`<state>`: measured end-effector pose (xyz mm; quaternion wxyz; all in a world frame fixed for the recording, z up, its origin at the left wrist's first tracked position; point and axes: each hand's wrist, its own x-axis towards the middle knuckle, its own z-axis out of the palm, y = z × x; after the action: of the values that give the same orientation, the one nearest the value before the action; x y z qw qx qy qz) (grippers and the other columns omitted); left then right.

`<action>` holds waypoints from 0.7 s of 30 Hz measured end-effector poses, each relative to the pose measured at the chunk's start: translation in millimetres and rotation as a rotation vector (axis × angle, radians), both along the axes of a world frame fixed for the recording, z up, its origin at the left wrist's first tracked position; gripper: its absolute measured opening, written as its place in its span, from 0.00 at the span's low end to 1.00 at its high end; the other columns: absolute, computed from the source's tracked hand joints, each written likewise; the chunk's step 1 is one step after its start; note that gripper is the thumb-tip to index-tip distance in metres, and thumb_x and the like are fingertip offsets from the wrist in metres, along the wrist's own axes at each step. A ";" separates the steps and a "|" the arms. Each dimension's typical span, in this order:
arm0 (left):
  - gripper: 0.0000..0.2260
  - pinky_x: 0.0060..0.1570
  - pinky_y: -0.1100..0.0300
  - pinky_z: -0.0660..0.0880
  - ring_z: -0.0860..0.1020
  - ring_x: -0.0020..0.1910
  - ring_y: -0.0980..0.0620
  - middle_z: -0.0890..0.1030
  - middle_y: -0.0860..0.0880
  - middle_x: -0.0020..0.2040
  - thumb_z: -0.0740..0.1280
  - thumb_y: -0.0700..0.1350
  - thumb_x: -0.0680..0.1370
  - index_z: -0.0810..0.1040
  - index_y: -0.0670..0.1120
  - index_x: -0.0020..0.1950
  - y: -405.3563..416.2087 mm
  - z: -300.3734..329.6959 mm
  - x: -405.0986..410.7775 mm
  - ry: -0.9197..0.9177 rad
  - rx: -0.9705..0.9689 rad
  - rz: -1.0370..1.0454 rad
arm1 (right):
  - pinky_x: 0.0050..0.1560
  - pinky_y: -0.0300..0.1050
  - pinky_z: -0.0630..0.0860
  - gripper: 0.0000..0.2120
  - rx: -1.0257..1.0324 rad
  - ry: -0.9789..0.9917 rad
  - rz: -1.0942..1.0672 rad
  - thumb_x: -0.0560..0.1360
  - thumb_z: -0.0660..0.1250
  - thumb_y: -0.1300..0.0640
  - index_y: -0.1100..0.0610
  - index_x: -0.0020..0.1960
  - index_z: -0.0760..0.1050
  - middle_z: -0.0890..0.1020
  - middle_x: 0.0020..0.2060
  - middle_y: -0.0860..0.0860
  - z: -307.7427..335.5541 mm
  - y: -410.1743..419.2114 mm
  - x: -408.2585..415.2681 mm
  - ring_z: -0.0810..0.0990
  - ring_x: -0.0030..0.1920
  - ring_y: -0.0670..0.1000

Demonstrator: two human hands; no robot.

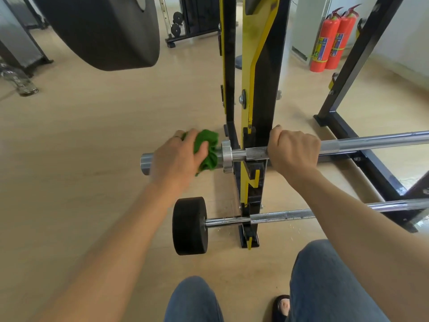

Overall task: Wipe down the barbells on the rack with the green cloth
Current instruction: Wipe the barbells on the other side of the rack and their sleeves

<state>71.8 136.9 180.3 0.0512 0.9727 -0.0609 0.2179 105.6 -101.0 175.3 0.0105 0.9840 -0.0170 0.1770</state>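
A bare steel barbell (371,141) lies across the black and yellow rack upright (262,89), its sleeve end sticking out to the left. My left hand (176,159) grips the bunched green cloth (207,148) around that sleeve, just left of the silver collar (226,156). My right hand (293,148) is wrapped round the knurled shaft just right of the upright. Below it a second barbell (278,216) sits on the rack, with a black plate (189,226) on its left end.
A large black plate (104,31) hangs high at the upper left. Two red fire extinguishers (332,40) stand by the far wall. A black rack frame (362,145) runs along the right. A clear bottle (19,82) stands on the floor at left. My knees fill the bottom.
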 end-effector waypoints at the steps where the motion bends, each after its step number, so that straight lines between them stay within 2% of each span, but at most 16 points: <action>1: 0.19 0.30 0.62 0.67 0.73 0.35 0.53 0.77 0.48 0.48 0.52 0.57 0.83 0.70 0.47 0.67 -17.9 -2.6 0.0 -0.014 -0.019 -0.028 | 0.34 0.46 0.62 0.14 0.005 -0.002 0.007 0.83 0.47 0.55 0.57 0.45 0.69 0.66 0.25 0.49 0.0 0.5 -0.3 0.64 0.26 0.51; 4: 0.18 0.31 0.62 0.73 0.76 0.37 0.52 0.78 0.47 0.50 0.54 0.56 0.83 0.71 0.47 0.65 -36.8 -5.2 -1.6 -0.041 -0.076 -0.101 | 0.36 0.46 0.63 0.13 0.022 0.000 0.031 0.83 0.47 0.55 0.56 0.45 0.66 0.65 0.26 0.49 1.5 -1.5 -1.0 0.66 0.27 0.52; 7: 0.20 0.26 0.63 0.66 0.75 0.33 0.51 0.79 0.43 0.52 0.54 0.57 0.82 0.70 0.46 0.67 6.0 -5.9 -1.0 -0.020 0.067 -0.230 | 0.37 0.46 0.69 0.14 0.025 0.019 0.070 0.83 0.48 0.54 0.56 0.47 0.70 0.67 0.27 0.49 2.9 -7.9 -2.5 0.72 0.32 0.55; 9: 0.19 0.25 0.60 0.70 0.76 0.31 0.46 0.79 0.43 0.50 0.52 0.59 0.82 0.69 0.49 0.66 41.1 -1.0 -3.2 -0.025 0.075 -0.124 | 0.38 0.46 0.72 0.14 0.004 0.041 0.092 0.83 0.49 0.53 0.57 0.50 0.71 0.72 0.31 0.51 5.6 -8.3 -2.9 0.74 0.35 0.56; 11: 0.18 0.27 0.54 0.76 0.76 0.31 0.45 0.78 0.45 0.46 0.50 0.59 0.82 0.66 0.50 0.64 51.8 0.7 -6.4 -0.012 0.033 0.008 | 0.38 0.46 0.69 0.13 -0.011 0.044 0.087 0.84 0.49 0.54 0.57 0.49 0.69 0.73 0.32 0.52 7.0 -5.8 -3.5 0.74 0.35 0.56; 13: 0.19 0.29 0.54 0.76 0.76 0.32 0.48 0.78 0.47 0.45 0.48 0.59 0.82 0.68 0.49 0.63 32.7 0.6 -5.9 -0.026 0.009 0.024 | 0.37 0.46 0.67 0.12 -0.018 0.025 0.070 0.84 0.50 0.55 0.57 0.46 0.69 0.71 0.30 0.51 5.7 -3.1 -2.6 0.74 0.34 0.56; 16: 0.21 0.29 0.60 0.72 0.75 0.34 0.52 0.78 0.49 0.45 0.49 0.58 0.82 0.71 0.46 0.63 -24.9 5.9 1.9 -0.078 -0.092 -0.066 | 0.35 0.46 0.68 0.09 -0.047 0.020 0.079 0.83 0.52 0.55 0.57 0.46 0.66 0.70 0.29 0.51 0.5 -2.3 0.0 0.74 0.33 0.55; 18: 0.19 0.31 0.60 0.74 0.76 0.36 0.52 0.78 0.49 0.46 0.50 0.57 0.83 0.72 0.46 0.63 -61.5 11.6 5.9 -0.119 -0.166 -0.090 | 0.35 0.46 0.67 0.08 -0.052 0.028 0.073 0.83 0.54 0.56 0.56 0.46 0.66 0.69 0.29 0.50 1.6 -3.0 1.0 0.73 0.33 0.55; 21: 0.19 0.32 0.61 0.68 0.73 0.37 0.53 0.76 0.48 0.47 0.52 0.58 0.83 0.72 0.47 0.62 -96.4 9.9 6.4 -0.164 -0.100 -0.118 | 0.37 0.48 0.68 0.06 -0.011 0.065 0.074 0.81 0.57 0.58 0.55 0.45 0.66 0.72 0.32 0.51 3.2 -6.8 1.1 0.73 0.36 0.56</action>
<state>78.3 40.5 190.2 0.1070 0.9426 -0.1112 0.2962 106.6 -107.9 178.5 0.0100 0.9891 0.0206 0.1455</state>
